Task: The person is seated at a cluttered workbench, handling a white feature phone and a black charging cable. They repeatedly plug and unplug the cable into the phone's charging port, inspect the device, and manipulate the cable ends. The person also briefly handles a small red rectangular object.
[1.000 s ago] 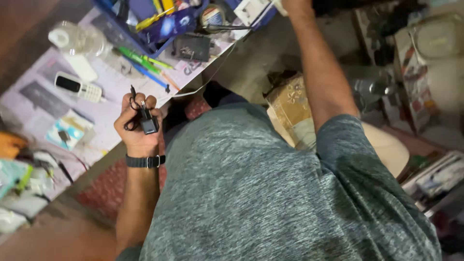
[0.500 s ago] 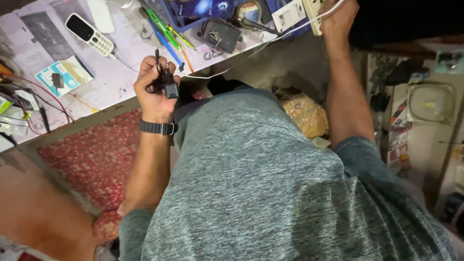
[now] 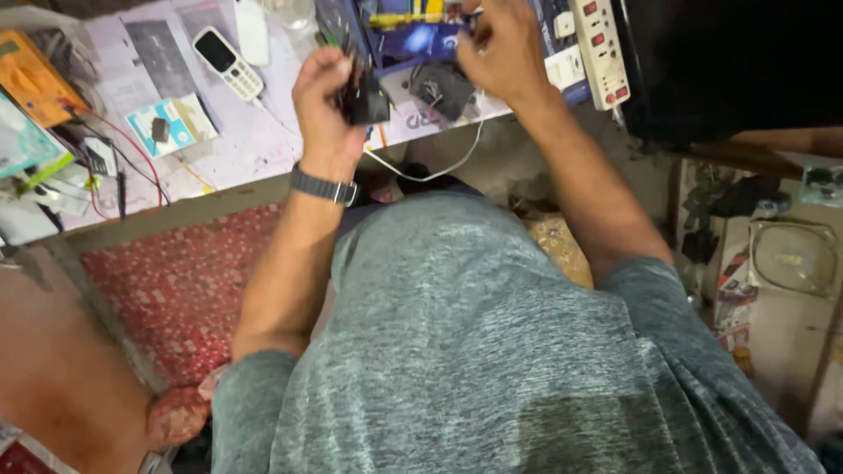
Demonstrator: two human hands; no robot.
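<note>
**Both hands raised over a cluttered desk, left hand holding a small black adapter**

The left hand (image 3: 327,96), a dark watch (image 3: 323,187) on its wrist, has its fingers clamped on a small black adapter (image 3: 364,98), held above the near edge of the desk (image 3: 255,145). A white cable (image 3: 430,168) hangs in a loop just below the adapter. The right hand (image 3: 502,53) is just beside the adapter, on its far right; its fingers are curled together, but whether they grip anything cannot be told. Between the two hands, just behind the adapter, a second black box (image 3: 442,88) lies on the desk. A white power strip (image 3: 600,48) sits to the right of the right hand. Left of the adapter lie a white keypad phone (image 3: 227,61) and, farther left, an orange multimeter (image 3: 31,77) with red leads.
</note>
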